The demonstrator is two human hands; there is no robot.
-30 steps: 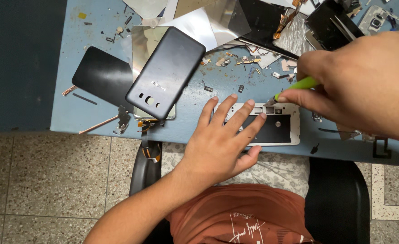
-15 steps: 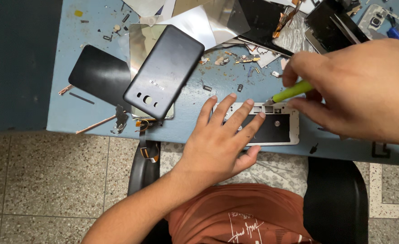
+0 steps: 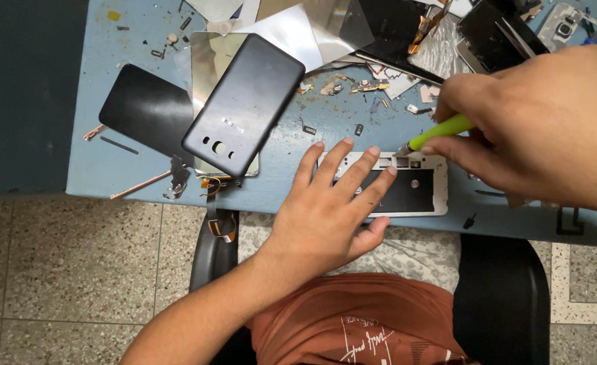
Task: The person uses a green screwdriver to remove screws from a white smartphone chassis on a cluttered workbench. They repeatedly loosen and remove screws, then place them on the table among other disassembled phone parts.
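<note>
Two hands work one white phone frame (image 3: 406,186) at the tabletop's (image 3: 285,182) six o'clock edge: the left hand (image 3: 329,209) lies flat on it, grip open; the right hand (image 3: 542,128) pinches one green screwdriver (image 3: 440,132), tip on the frame. One glossy black back cover (image 3: 244,105) lies at ten o'clock on scuffed blue paint, above speckled terrazzo floor (image 3: 68,270).

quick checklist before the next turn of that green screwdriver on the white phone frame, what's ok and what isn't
1. Frame held down: ok. The left hand lies flat with fingers spread over the white phone frame.
2. Tool grip: ok. The right hand pinches the green screwdriver.
3. Tip placement: ok. It meets the frame's top edge; whether it sits in a screw head, cannot tell.
4. Frame support: not ok. It lies at the near edge of the blue table.
5. Loose parts: not ok. Small bits lie scattered close by.
6. Black back cover: ok, apart from the work.
</note>
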